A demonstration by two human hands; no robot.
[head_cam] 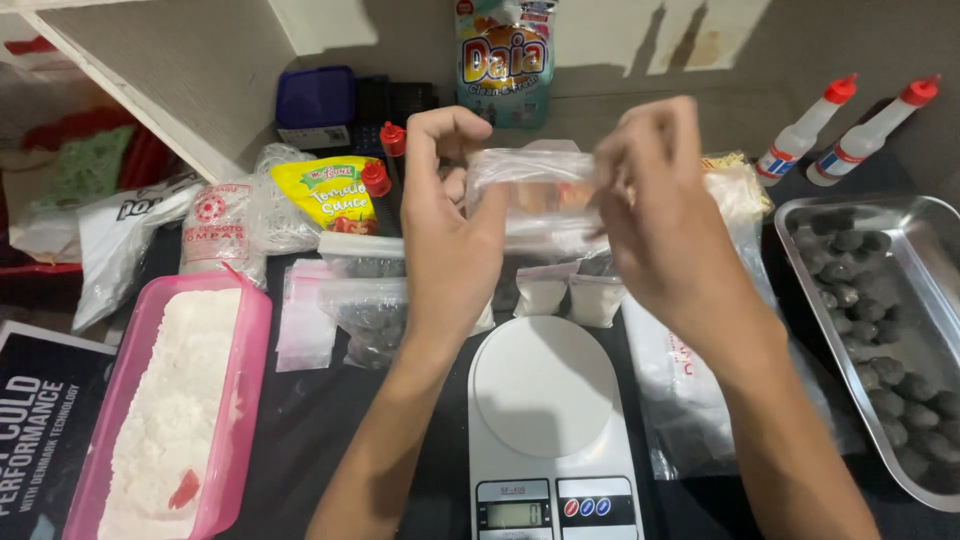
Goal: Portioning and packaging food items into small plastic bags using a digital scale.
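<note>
Hands: left hand (450, 240), right hand (655, 215) fingers pinch clear bag (530, 190) above scale (545, 400), dark tabletop (330, 420).

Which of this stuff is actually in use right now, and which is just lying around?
In use:
left hand
right hand
clear bag held between both

Lying about:
scale
pink tub of powder
steel tray of dark balls
squeeze bottles
sauce pouch

A white kitchen scale (545, 400) sits between a pink tub of white powder (170, 400) and a steel tray of dark balls (880, 320), with two red-capped squeeze bottles (850, 125) behind.
</note>
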